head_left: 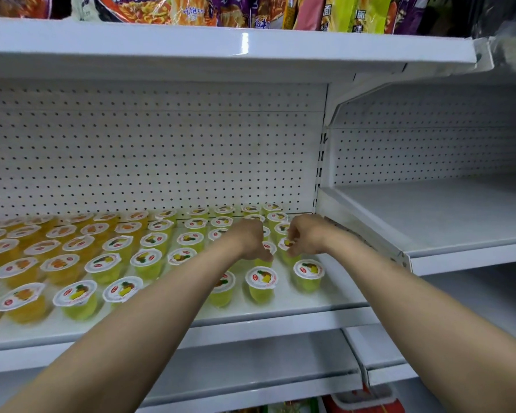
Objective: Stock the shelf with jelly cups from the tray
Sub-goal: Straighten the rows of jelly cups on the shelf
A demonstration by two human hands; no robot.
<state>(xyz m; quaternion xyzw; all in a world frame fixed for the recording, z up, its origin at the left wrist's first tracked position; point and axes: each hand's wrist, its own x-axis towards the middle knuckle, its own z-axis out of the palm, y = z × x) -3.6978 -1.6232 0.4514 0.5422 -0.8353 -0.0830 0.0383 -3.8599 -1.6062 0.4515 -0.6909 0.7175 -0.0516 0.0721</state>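
Rows of jelly cups stand on the white shelf (295,305): orange ones (21,302) at the left, yellow-green ones (261,283) in the middle and right. Both my arms reach over the shelf's right part. My left hand (249,238) is curled round a yellow-green cup (268,251), which it mostly hides. My right hand (306,235) pinches another yellow-green cup (286,248) at its lid, close to the shelf's right end. The tray is not in view.
A white pegboard back wall (161,150) closes the shelf behind. The shelf above (221,46) carries packets of noodles (149,8). To the right is another shelf bay (429,216). Lower shelves (251,380) run below, with a red item (367,402) at the bottom.
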